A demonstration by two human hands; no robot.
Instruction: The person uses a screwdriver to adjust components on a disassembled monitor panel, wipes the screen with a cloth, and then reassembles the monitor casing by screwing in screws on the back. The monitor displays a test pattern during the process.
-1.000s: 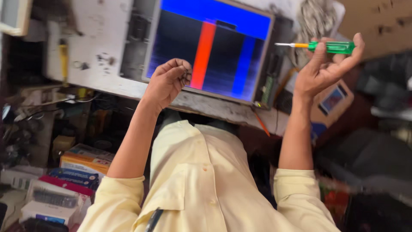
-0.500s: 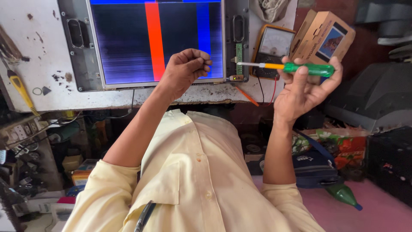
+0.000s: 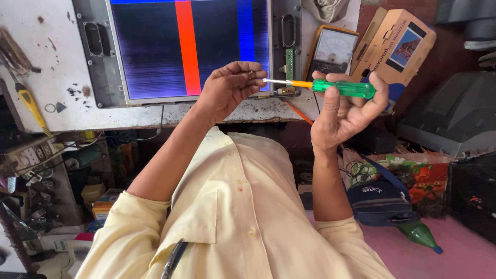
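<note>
Head view: the right hand [image 3: 343, 111] is closed around a screwdriver [image 3: 330, 86] with a clear green handle and an orange collar, thumb laid along the handle, the metal shaft pointing left. The left hand [image 3: 230, 88] is curled with its fingertips [image 3: 251, 75] pinched together just at the shaft's tip — it seems to pinch something very small there, though what it is cannot be told. Both hands are raised above the workbench [image 3: 62, 62], in front of a bare display panel [image 3: 191, 46] that is lit, showing a red stripe and a blue stripe on dark ground. Right of the panel lies a narrow green circuit strip [image 3: 289, 64], then an analogue meter [image 3: 330, 51] with an orange rim, then a cardboard box [image 3: 395, 44]. A yellow-handled tool [image 3: 31, 106] lies at the bench's left edge.

Risks, as a judgement: whatever sits at the tip is held in mid-air, over a lap and cluttered floor — a loose pinch would drop it out of sight. The panel is powered with its boards exposed, so a slip of the metal shaft onto the strip could short it.
</note>
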